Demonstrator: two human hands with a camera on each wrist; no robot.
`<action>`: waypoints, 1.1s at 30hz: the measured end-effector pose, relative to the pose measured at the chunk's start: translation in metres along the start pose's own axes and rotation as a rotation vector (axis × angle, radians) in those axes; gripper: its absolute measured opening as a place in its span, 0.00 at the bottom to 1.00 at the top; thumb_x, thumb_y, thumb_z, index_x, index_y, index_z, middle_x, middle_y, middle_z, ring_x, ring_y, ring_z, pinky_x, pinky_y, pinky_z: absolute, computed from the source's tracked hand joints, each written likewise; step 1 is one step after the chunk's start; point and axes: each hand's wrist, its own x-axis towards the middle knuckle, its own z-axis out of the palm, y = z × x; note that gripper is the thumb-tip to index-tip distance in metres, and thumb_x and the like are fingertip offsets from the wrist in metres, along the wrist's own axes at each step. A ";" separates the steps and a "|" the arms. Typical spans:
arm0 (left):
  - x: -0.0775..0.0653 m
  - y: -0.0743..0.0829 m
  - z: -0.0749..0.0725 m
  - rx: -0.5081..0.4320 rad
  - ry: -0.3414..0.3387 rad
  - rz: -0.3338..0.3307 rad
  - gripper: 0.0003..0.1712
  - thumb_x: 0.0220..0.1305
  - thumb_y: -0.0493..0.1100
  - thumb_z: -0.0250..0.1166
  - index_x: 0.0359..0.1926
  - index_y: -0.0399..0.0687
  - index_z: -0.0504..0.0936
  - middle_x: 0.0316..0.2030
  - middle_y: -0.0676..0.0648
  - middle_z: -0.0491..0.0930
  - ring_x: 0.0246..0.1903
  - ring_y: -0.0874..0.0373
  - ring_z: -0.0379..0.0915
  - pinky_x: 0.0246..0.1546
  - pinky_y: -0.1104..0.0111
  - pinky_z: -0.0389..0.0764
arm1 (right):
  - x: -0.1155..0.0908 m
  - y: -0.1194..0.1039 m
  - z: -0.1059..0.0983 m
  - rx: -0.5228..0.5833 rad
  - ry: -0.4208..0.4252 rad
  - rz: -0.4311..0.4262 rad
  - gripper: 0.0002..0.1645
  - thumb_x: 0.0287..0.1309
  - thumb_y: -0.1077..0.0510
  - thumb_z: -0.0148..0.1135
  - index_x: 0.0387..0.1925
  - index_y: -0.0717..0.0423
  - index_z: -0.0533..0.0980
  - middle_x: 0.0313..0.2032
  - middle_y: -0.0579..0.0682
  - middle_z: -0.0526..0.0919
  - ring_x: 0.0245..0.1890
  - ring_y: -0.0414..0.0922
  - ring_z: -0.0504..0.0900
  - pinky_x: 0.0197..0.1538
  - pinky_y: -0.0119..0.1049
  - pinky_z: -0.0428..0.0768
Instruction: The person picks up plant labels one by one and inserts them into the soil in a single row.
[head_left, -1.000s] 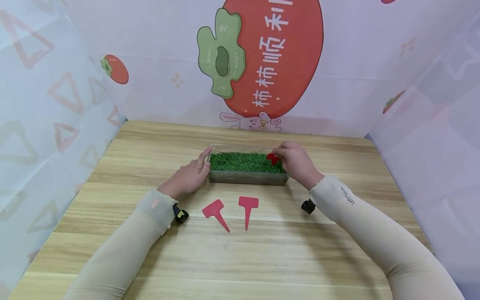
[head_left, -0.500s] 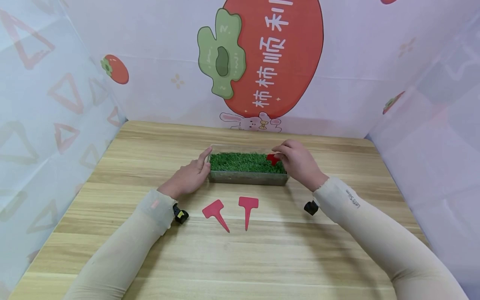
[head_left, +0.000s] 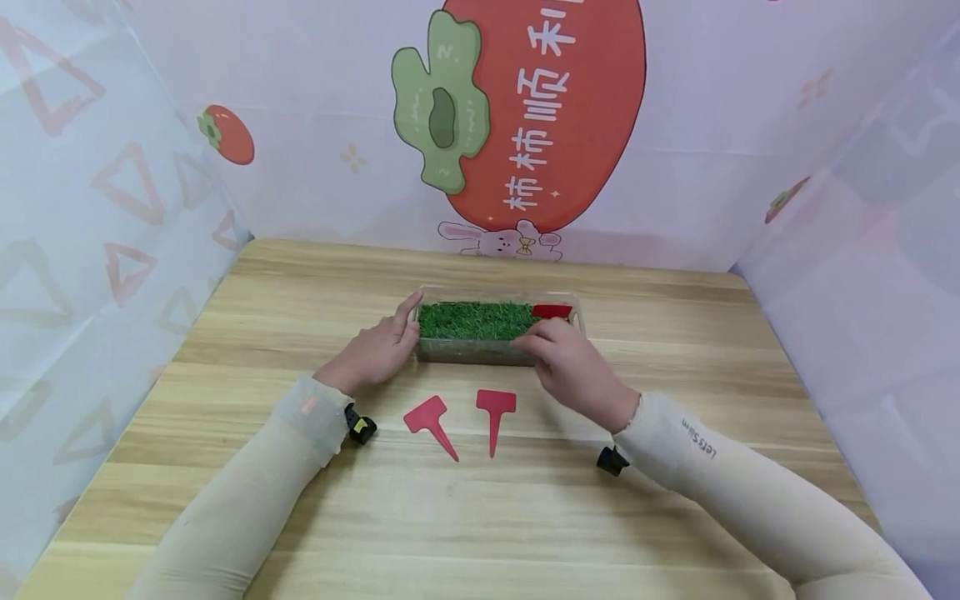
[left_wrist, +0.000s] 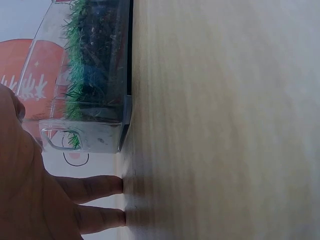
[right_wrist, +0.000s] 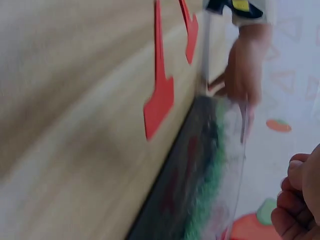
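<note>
A clear rectangular planter box (head_left: 465,351) filled with green artificial grass (head_left: 476,320) stands on the table. My left hand (head_left: 375,352) rests against its left end, index finger at the back corner; in the left wrist view two straight fingers (left_wrist: 92,187) reach down to the tabletop. A red T-shaped plant label (head_left: 552,311) stands in the grass at the right end, its stem hidden. My right hand (head_left: 576,367) hovers over the planter's front right edge, fingers loosely curled with nothing between them. Two more red plant labels, one tilted (head_left: 429,418) and one straight (head_left: 496,408), lie in front.
The wooden table (head_left: 480,533) ends at a printed cloth backdrop (head_left: 315,192), with cloth walls on both sides. A black wrist camera (head_left: 361,427) sits under the left sleeve, another camera (head_left: 612,460) under the right.
The right hand has let go of the red plant label and moved forward-left, toward the planter's front edge. The label now stands alone in the grass. The left hand has stayed at the left end.
</note>
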 end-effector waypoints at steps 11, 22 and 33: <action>0.000 0.001 -0.001 0.001 -0.004 -0.014 0.34 0.79 0.61 0.31 0.78 0.78 0.29 0.71 0.34 0.64 0.72 0.35 0.58 0.65 0.36 0.63 | -0.014 -0.035 0.031 -0.040 -0.486 0.165 0.34 0.58 0.36 0.68 0.58 0.53 0.79 0.47 0.48 0.80 0.47 0.44 0.76 0.50 0.38 0.78; 0.000 -0.001 -0.001 -0.002 -0.002 -0.006 0.34 0.78 0.61 0.31 0.79 0.76 0.30 0.73 0.35 0.62 0.72 0.35 0.56 0.66 0.35 0.61 | -0.019 -0.038 0.049 -0.094 -0.510 0.191 0.56 0.45 0.20 0.66 0.64 0.55 0.73 0.49 0.49 0.76 0.49 0.45 0.72 0.55 0.40 0.76; -0.002 0.002 -0.002 -0.007 0.002 0.000 0.34 0.79 0.61 0.32 0.79 0.75 0.30 0.72 0.34 0.62 0.71 0.34 0.58 0.66 0.38 0.63 | -0.019 -0.034 0.061 -0.060 -0.498 0.265 0.58 0.37 0.19 0.70 0.62 0.54 0.76 0.45 0.49 0.75 0.44 0.44 0.70 0.49 0.39 0.75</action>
